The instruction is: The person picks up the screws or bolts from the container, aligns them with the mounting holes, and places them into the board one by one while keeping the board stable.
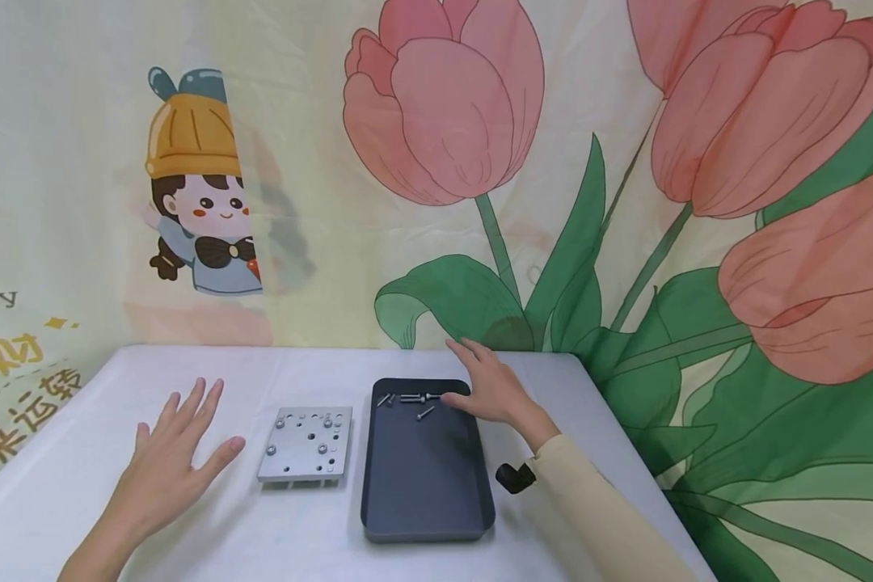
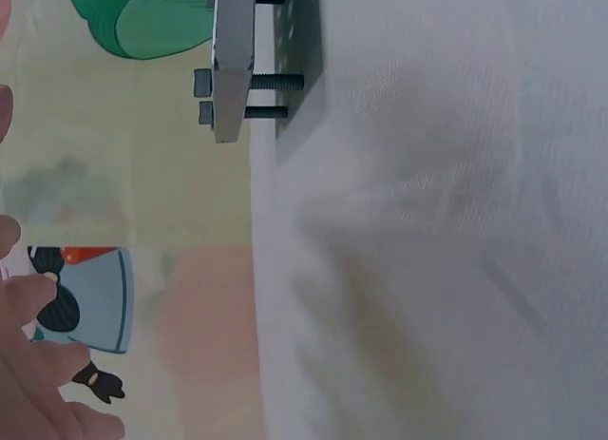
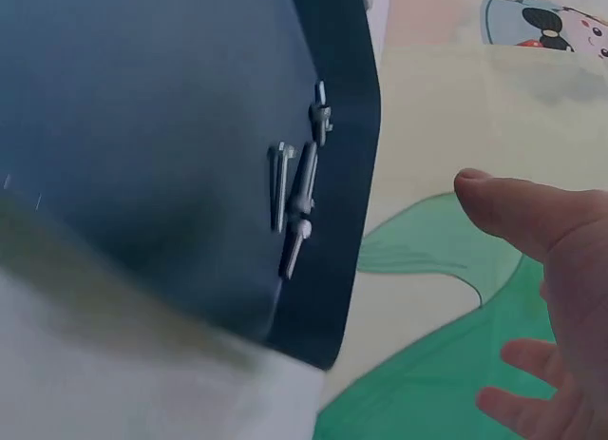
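Note:
A silver metal plate (image 1: 301,461) drilled with holes stands on the white table, several bolts standing in it. In the left wrist view bolt shanks (image 2: 277,83) stick out beneath the plate (image 2: 234,50). Left of it hovers my left hand (image 1: 170,469), fingers spread, holding nothing. A dark grey tray (image 1: 425,477) lies right of the plate, with several loose bolts (image 1: 411,398) near its far end. My right hand (image 1: 491,388) is over the tray's far right corner, fingers extended and thumb apart. In the right wrist view these bolts (image 3: 302,183) lie along the tray's end wall (image 3: 347,193).
The white tablecloth (image 1: 211,550) covers the table, whose far edge meets a hanging cloth (image 1: 320,267) printed with tulips and a cartoon figure. A small black device (image 1: 515,478) shows by the right sleeve (image 1: 596,509).

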`<state>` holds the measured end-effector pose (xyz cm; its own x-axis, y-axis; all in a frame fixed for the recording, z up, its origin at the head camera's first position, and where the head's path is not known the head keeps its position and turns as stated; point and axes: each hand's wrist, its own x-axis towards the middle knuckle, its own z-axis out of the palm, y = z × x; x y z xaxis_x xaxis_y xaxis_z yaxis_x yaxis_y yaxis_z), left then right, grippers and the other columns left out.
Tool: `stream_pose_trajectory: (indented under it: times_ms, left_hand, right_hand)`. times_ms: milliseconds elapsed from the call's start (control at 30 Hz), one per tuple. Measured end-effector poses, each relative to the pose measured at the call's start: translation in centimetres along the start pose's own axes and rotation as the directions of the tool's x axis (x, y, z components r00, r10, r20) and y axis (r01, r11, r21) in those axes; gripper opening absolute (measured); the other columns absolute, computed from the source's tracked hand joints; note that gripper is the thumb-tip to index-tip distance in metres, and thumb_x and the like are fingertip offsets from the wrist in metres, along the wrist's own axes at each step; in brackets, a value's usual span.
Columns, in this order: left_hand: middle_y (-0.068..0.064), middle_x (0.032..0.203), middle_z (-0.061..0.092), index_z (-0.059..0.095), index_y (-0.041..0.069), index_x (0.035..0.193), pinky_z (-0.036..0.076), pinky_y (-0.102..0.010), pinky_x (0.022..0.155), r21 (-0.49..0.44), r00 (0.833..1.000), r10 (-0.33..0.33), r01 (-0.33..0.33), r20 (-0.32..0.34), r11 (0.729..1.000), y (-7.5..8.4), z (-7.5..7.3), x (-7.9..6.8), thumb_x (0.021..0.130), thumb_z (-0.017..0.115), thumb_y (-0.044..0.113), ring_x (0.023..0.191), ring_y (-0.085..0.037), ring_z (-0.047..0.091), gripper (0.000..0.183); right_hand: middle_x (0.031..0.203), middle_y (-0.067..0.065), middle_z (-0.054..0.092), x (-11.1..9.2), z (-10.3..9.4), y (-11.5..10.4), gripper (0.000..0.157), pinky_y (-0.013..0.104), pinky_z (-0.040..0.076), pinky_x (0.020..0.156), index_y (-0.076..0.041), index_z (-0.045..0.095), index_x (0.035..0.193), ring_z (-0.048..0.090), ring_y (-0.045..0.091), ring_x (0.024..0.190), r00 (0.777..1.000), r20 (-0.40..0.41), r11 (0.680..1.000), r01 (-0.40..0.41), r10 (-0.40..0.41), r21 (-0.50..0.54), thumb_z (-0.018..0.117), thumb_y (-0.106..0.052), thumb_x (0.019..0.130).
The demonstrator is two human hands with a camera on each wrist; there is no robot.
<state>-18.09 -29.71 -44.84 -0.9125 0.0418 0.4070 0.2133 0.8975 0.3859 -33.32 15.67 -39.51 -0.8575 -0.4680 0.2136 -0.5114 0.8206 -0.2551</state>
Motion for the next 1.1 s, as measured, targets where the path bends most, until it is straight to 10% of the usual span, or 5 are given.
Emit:
stream_pose_trajectory:
  times_ms: [467, 700, 1100]
  left_hand:
    - [-0.021, 0.176, 0.014, 0.006, 0.027, 0.172, 0.021, -0.082, 0.113, -0.286, 0.995, -0.06, 0.079, 0.075, 0.955, 1.3, 1.1, 0.0, 0.107, 0.064, 0.042, 0.156, -0.057, 0.02, 0.089]
    - [-0.026, 0.174, 0.021, 0.002, 0.026, 0.172, 0.041, -0.07, 0.108, -0.362, 0.973, -0.133, 0.196, 0.19, 0.911, 2.2, 1.6, 0.0, 0.106, 0.064, 0.045, 0.146, -0.058, 0.039, 0.093]
    - [-0.024, 0.175, 0.019, 0.007, 0.025, 0.173, 0.045, -0.067, 0.11, -0.431, 0.925, -0.203, 0.333, 0.32, 0.839, 3.1, 3.0, 0.0, 0.102, 0.068, 0.05, 0.149, -0.053, 0.04, 0.097]
  right_hand:
    - [0.162, 0.013, 0.049, 2.6, 2.0, -0.8, 0.076, 0.055, 0.044, 0.118, -0.012, 0.047, 0.16, 0.045, 0.034, 0.15, 0.994, 0.088, 0.974, 0.04, -0.061, 0.222, 0.083, -0.024, 0.095]
    - [0.154, 0.015, 0.057, 3.5, 3.0, -0.8, 0.062, 0.054, 0.049, 0.112, -0.007, 0.054, 0.154, 0.056, 0.04, 0.139, 0.983, 0.141, 0.953, 0.07, -0.116, 0.296, 0.079, -0.011, 0.096]
    - [0.127, 0.014, 0.072, 4.1, 4.4, -1.5, 0.042, 0.049, 0.053, 0.107, -0.004, 0.071, 0.134, 0.067, 0.031, 0.121, 0.971, 0.218, 0.95, 0.026, -0.098, 0.311, 0.079, -0.002, 0.093]
